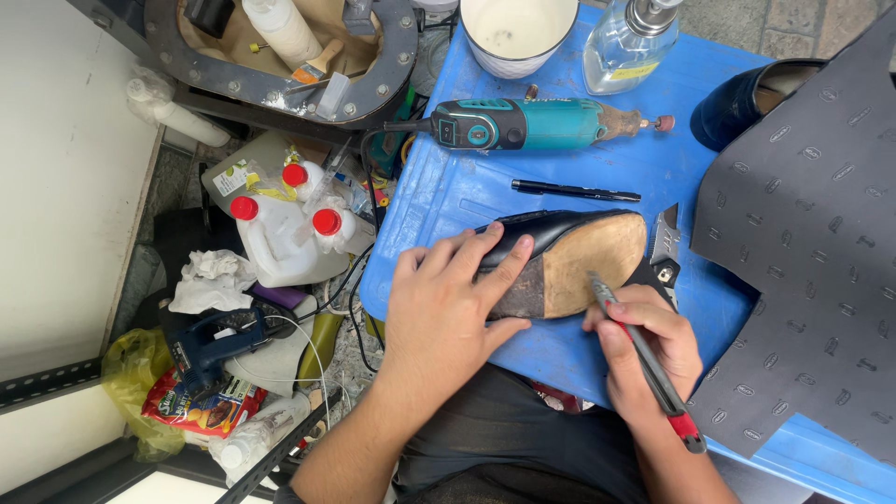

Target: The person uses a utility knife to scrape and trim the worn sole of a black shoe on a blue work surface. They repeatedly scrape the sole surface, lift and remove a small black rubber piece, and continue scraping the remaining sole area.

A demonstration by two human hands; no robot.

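Note:
A black shoe (560,245) lies sole-up on a blue plastic table (467,187), its tan sole facing me. My left hand (448,299) presses flat on the heel end and holds the shoe down. My right hand (649,350) grips a grey and red pen-like tool (644,359), whose tip touches the tan sole near its lower edge.
A teal rotary tool (523,124) and a black pen (576,191) lie behind the shoe. A dark rubber sheet (812,252) covers the table's right. Pliers (665,252) rest beside the toe. A white bowl (518,33), glass bottle (630,42) and white red-capped jugs (280,238) stand around.

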